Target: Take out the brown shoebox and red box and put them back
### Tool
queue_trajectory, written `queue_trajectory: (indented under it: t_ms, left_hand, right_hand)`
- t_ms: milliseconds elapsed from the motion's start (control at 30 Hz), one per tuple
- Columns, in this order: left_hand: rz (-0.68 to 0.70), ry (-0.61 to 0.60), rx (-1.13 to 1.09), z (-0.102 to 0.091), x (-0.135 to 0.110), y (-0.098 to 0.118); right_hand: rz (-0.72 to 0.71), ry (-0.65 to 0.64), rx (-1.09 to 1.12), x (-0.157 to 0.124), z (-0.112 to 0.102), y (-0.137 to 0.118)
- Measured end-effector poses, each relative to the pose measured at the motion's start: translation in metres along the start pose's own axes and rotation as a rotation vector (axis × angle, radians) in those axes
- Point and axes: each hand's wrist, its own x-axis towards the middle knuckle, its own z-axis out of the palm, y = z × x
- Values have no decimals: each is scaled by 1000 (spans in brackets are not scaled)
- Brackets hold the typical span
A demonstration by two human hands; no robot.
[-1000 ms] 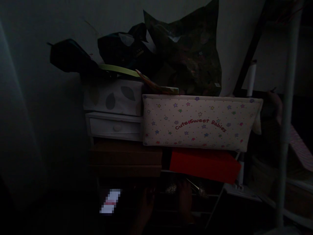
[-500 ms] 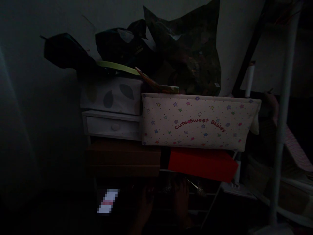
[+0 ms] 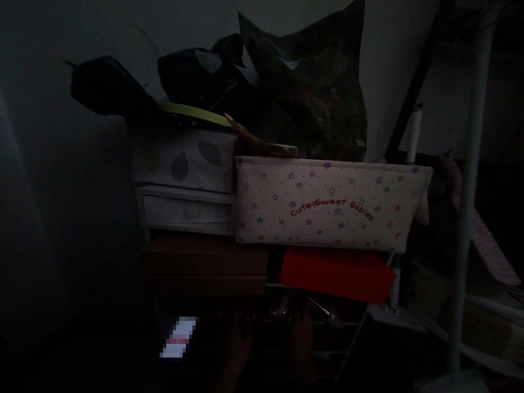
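Honestly, it's super dark at 6 o'clock: the left hand (image 3: 236,341) and right hand (image 3: 302,338) sit by a glittery trinket (image 3: 329,316), fingers too dim to tell if they're gripping. Above, a red box (image 3: 335,274) seems to prop up a starry pouch (image 3: 327,202).

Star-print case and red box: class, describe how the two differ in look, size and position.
The star-print case is cream with coloured stars and red lettering; the red box is plain red, with no print showing. The star-print case looks longer than the red box. The star-print case sits above the red box, its lower edge overlapping it. Both are rectangular.
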Motion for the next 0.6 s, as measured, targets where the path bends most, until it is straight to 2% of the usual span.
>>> queue_trajectory:
  t_ms: [167,333,400,500,600]
  left_hand:
    - [36,52,56,-4,-1,0]
    - [62,92,103,-7,-7,0]
    - [82,133,127,-10,-12,4]
    - [131,160,124,-16,-19,11]
    - [176,59,-3,-17,-29,9]
  right_hand:
    - [59,71,156,-3,-8,-7]
    - [191,99,507,-11,-23,-20]
    - [250,46,699,-20,-30,-27]
    - [314,-149,896,-41,-42,-39]
    - [307,-303,962,-67,-59,-51]
